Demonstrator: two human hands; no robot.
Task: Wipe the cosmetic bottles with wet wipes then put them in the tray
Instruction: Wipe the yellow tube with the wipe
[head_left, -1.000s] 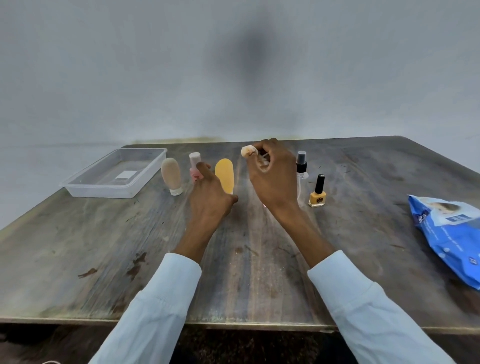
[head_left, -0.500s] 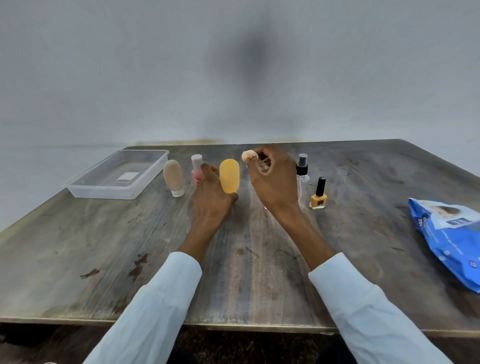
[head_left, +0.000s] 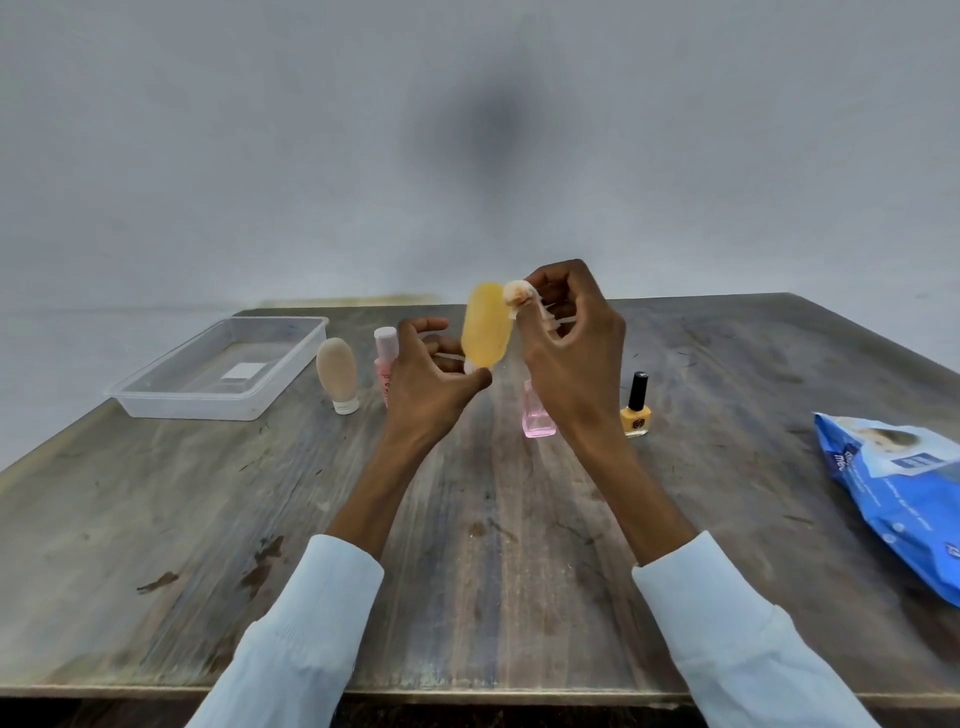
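My left hand (head_left: 428, 379) holds the yellow oval bottle (head_left: 487, 325) by its lower cap end, lifted above the table. My right hand (head_left: 574, 343) pinches a bunched wet wipe (head_left: 517, 293), whose wad touches the bottle's upper right side. On the table stand a beige tube (head_left: 337, 371), a pink bottle with a white cap (head_left: 385, 358) partly behind my left hand, a clear pink square bottle (head_left: 537, 415) under my right hand, and a yellow nail polish with a black cap (head_left: 635, 410). The clear plastic tray (head_left: 156, 400) at the far left holds no bottles.
A blue wet-wipe pack (head_left: 904, 483) lies at the table's right edge. The wooden table (head_left: 467, 545) ends close to my sleeves at the front. A plain grey wall stands behind.
My left hand closed on the yellow bottle and lifted it off the table toward the wipe. My right hand stayed raised with the wipe, now touching the bottle.
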